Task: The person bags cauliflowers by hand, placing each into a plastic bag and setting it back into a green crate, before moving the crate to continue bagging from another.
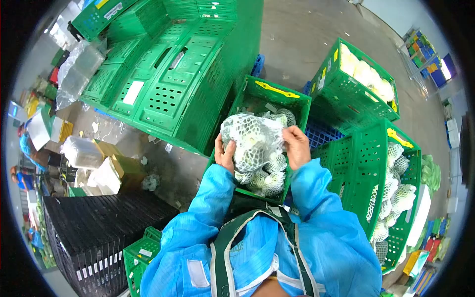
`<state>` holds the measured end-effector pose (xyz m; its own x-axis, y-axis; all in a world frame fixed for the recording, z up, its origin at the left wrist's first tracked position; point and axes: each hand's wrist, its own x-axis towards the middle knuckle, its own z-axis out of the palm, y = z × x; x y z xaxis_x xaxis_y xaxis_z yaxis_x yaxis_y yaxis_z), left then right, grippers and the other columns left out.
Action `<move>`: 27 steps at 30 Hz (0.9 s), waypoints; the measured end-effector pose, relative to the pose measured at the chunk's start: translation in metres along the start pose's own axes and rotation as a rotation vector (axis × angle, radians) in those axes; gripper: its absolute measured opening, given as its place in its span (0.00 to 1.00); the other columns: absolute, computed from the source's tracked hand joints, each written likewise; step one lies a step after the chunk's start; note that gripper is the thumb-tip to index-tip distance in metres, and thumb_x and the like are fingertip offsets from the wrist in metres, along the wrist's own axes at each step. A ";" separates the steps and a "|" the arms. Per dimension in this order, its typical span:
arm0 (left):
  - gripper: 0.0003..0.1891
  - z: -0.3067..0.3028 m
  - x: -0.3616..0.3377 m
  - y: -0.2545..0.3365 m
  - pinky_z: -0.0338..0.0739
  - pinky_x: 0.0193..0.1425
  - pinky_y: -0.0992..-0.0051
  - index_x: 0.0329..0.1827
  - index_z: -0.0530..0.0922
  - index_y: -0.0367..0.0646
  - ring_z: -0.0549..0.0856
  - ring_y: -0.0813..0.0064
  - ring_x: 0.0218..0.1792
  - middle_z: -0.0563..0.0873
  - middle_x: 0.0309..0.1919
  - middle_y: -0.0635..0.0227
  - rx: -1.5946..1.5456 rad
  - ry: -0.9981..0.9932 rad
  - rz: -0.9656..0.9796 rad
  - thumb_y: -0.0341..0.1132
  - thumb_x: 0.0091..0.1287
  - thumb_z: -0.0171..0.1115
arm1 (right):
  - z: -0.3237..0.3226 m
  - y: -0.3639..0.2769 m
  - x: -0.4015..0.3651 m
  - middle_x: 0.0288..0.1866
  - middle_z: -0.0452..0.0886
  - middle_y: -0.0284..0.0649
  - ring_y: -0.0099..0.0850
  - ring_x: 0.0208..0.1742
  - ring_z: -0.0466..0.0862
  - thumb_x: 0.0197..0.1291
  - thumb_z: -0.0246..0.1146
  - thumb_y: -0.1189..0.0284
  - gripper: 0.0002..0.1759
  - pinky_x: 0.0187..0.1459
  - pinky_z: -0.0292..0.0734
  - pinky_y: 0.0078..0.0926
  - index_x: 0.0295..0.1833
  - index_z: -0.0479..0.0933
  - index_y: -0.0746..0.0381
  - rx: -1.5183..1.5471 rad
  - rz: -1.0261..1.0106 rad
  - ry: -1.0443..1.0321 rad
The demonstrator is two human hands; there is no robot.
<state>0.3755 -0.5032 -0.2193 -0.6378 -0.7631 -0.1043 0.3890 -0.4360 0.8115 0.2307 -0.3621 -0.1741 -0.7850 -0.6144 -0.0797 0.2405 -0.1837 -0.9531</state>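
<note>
A clear plastic bag (247,133) with pale, round produce in white foam netting is held up in front of me. My left hand (226,154) is closed on its left side, thumb toward me. On the right, my right hand (297,146) pinches the bag's edge between thumb and fingers. Beneath the bag stands a green crate (303,111) with a yellow handle bar. More foam-netted produce (273,184) lies in that crate, partly hidden by the bag. The exact kind of produce is hard to make out under the netting.
Tall stacked green crates (198,89) rise at left. A green crate (341,99) of pale produce sits at back right, and another (416,163) of netted produce at right. Black stacked crates (99,232) stand at lower left. A blue pallet (321,136) shows between crates.
</note>
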 end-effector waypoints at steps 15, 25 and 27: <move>0.10 0.042 0.004 0.021 0.74 0.45 0.72 0.38 0.79 0.38 0.81 0.67 0.42 0.82 0.37 0.61 0.863 -0.442 0.529 0.29 0.54 0.67 | 0.025 -0.008 -0.018 0.26 0.76 0.29 0.19 0.23 0.76 0.61 0.60 0.72 0.08 0.22 0.71 0.18 0.29 0.73 0.59 0.434 0.272 0.117; 0.14 -0.010 0.052 0.000 0.57 0.21 0.80 0.24 0.65 0.51 0.60 0.84 0.15 0.65 0.18 0.79 -0.451 -0.104 -0.781 0.40 0.70 0.49 | -0.039 0.021 -0.047 0.14 0.63 0.28 0.17 0.16 0.62 0.57 0.64 0.65 0.12 0.18 0.58 0.22 0.34 0.74 0.64 -0.295 0.257 0.010; 0.15 -0.008 0.055 0.000 0.52 0.21 0.80 0.24 0.62 0.53 0.54 0.84 0.14 0.60 0.16 0.81 -0.377 -0.129 -0.961 0.42 0.71 0.45 | -0.044 0.037 -0.049 0.15 0.66 0.29 0.17 0.20 0.65 0.55 0.65 0.66 0.12 0.22 0.61 0.22 0.34 0.75 0.65 -0.593 0.141 -0.122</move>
<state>0.3455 -0.5490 -0.2300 -0.8467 0.0318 -0.5311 -0.1521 -0.9710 0.1844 0.2535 -0.3050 -0.2180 -0.6897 -0.6912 -0.2158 -0.0487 0.3417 -0.9386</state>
